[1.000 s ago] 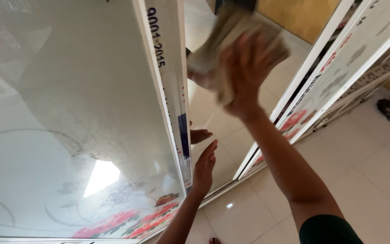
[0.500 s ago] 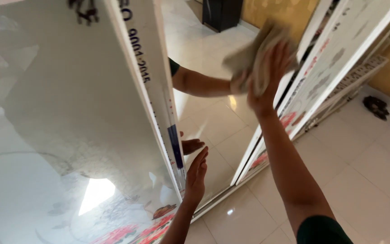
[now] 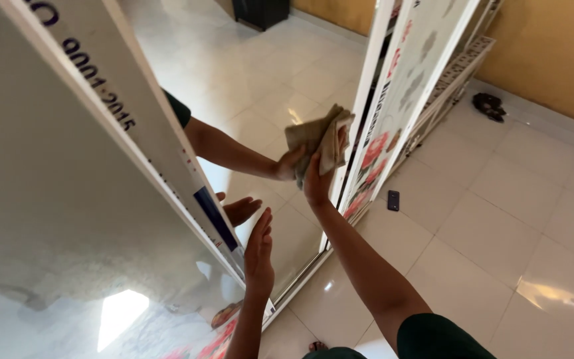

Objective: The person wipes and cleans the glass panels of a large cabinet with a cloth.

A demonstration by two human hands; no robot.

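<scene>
My right hand (image 3: 317, 178) presses a crumpled beige cloth (image 3: 320, 138) against a tall mirror panel (image 3: 254, 80) near its right edge. The mirror shows the reflection of that arm and cloth. My left hand (image 3: 259, 251) rests flat, fingers together, on the white frame strip (image 3: 167, 166) at the mirror's left edge, low down. A frosted glass panel with red flower print (image 3: 68, 219) fills the left of the view.
More white-framed panels with flower print (image 3: 406, 86) lean against the yellow wall at the right. A dark phone (image 3: 393, 200) lies on the white tiled floor (image 3: 499, 219). A small dark object (image 3: 488, 104) lies by the wall. A dark cabinet is reflected at the top.
My right hand has carried the cloth down and towards the mirror's right edge. The view has tilted down, showing more floor. My left hand stays on the frame.
</scene>
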